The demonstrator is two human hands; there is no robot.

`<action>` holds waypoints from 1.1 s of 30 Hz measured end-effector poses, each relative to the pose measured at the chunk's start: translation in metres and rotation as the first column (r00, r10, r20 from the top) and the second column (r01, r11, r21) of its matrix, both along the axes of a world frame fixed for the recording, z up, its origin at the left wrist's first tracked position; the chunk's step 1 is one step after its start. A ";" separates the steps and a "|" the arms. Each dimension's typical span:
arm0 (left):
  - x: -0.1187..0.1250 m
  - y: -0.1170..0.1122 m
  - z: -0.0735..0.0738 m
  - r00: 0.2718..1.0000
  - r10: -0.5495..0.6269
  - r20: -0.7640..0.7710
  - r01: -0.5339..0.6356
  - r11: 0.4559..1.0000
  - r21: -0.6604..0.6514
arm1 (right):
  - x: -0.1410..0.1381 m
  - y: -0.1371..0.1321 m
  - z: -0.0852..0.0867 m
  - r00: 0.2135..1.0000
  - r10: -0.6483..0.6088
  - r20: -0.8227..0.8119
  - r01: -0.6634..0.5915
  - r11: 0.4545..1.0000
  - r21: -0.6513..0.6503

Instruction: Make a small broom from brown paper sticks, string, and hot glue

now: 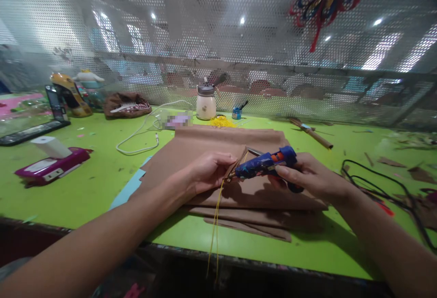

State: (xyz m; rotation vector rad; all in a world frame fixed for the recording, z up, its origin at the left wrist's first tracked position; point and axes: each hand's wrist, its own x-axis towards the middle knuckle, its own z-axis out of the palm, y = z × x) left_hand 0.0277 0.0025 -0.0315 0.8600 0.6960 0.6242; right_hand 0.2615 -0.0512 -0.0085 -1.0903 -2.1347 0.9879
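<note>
My right hand [309, 175] is wrapped round a blue glue gun [264, 163] with orange parts, its nozzle pointing left. Pinched in my left hand [213, 170] is a small folded piece of brown paper [238, 163], and the nozzle is at its lower end; whether they touch I cannot tell. A yellow string [215, 225] hangs from that piece down past the table's front edge. Under both hands lies a stack of large brown paper sheets [205, 145], with a light blue sheet [128, 188] showing at its left side.
Behind the stack are yellow strands [222, 121], a lidded jar [205, 104] and a small blue pot [236, 113]. A purple power strip [53, 166] with a white plug lies left, near a white cable [131, 151]. Black cord [382, 177] and paper scraps [421, 174] are at right.
</note>
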 end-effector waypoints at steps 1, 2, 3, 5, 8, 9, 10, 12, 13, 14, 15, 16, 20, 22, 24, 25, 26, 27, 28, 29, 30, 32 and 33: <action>0.000 0.000 0.000 1.000 -0.007 0.001 0.007 1.000 0.004 | 0.000 0.000 0.000 1.000 -0.001 0.002 0.001 1.000 0.004; 0.000 0.000 -0.001 1.000 -0.015 0.002 0.015 1.000 0.009 | 0.000 0.000 0.000 1.000 0.000 0.004 0.000 1.000 0.009; 0.000 0.000 -0.001 1.000 -0.023 0.002 0.023 1.000 0.012 | 0.000 0.000 0.000 1.000 0.002 0.008 -0.002 1.000 0.013; 0.000 0.000 -0.002 0.999 -0.034 -0.001 0.034 0.999 0.016 | 0.000 0.000 0.000 1.000 0.006 0.018 -0.007 1.000 0.020; 0.000 0.000 -0.003 0.999 -0.041 -0.003 0.041 0.999 0.022 | 0.000 0.000 0.000 1.000 0.017 0.022 -0.018 0.999 0.032; 0.000 0.000 -0.003 0.999 -0.042 -0.001 0.042 0.999 0.024 | 0.000 -0.001 0.000 1.000 0.020 0.022 -0.020 0.999 0.034; 0.000 0.000 -0.002 0.999 -0.044 0.001 0.044 0.999 0.025 | 0.000 -0.001 0.001 1.000 0.019 0.022 -0.020 0.999 0.037; 0.000 0.000 -0.002 0.999 -0.047 0.002 0.047 0.998 0.033 | 0.000 -0.002 0.002 0.999 0.018 0.028 -0.019 0.999 0.040; 0.000 -0.001 -0.001 0.999 -0.053 -0.002 0.053 0.998 0.038 | 0.000 -0.002 0.002 0.999 0.012 0.032 -0.014 0.999 0.044; 0.000 -0.001 0.000 0.998 -0.061 -0.007 0.061 0.997 0.044 | 0.000 -0.003 0.003 0.999 0.005 0.038 -0.007 0.999 0.051; 0.000 -0.002 0.000 0.998 -0.069 -0.010 0.070 0.996 0.053 | 0.000 -0.003 0.004 0.999 -0.003 0.039 0.001 0.998 0.063; 0.000 -0.002 0.001 0.997 -0.075 -0.013 0.076 0.995 0.061 | 0.001 -0.003 0.005 0.999 -0.013 0.039 0.010 0.997 0.077; 0.000 -0.003 0.001 0.993 -0.115 -0.017 0.116 0.990 0.083 | 0.005 -0.002 0.008 0.999 -0.033 0.038 0.028 0.993 0.119; -0.001 -0.003 0.000 0.991 -0.133 -0.007 0.133 0.987 0.093 | 0.008 -0.002 0.010 0.998 -0.036 0.044 0.031 0.992 0.123; -0.001 -0.003 -0.001 0.990 -0.142 0.006 0.141 0.984 0.108 | 0.010 -0.002 0.011 0.997 -0.061 0.046 0.054 0.990 0.131; -0.001 -0.003 -0.001 0.989 -0.147 0.009 0.146 0.983 0.115 | 0.010 -0.002 0.011 0.996 -0.075 0.045 0.069 0.988 0.135; -0.001 -0.003 -0.001 0.988 -0.151 0.010 0.149 0.982 0.119 | 0.010 -0.002 0.011 0.995 -0.085 0.044 0.078 0.987 0.139; -0.001 -0.002 -0.001 0.988 -0.152 0.009 0.150 0.981 0.121 | 0.009 -0.002 0.012 0.995 -0.089 0.042 0.082 0.986 0.145; -0.001 -0.002 -0.001 0.988 -0.151 0.007 0.149 0.981 0.123 | 0.008 -0.003 0.012 0.995 -0.086 0.041 0.079 0.985 0.152; -0.001 -0.002 -0.001 0.989 -0.148 0.004 0.146 0.981 0.124 | 0.006 -0.003 0.011 0.996 -0.077 0.040 0.070 0.984 0.163; -0.001 -0.003 -0.001 0.990 -0.143 -0.001 0.142 0.982 0.123 | 0.005 -0.004 0.011 0.997 -0.066 0.039 0.058 0.983 0.172; 0.000 -0.003 -0.001 0.993 -0.119 -0.010 0.119 0.986 0.120 | 0.001 -0.005 0.010 0.999 -0.037 0.040 0.029 0.984 0.176; 0.000 -0.003 -0.001 0.994 -0.105 -0.012 0.105 0.988 0.116 | -0.001 -0.006 0.010 0.999 -0.022 0.039 0.015 0.986 0.168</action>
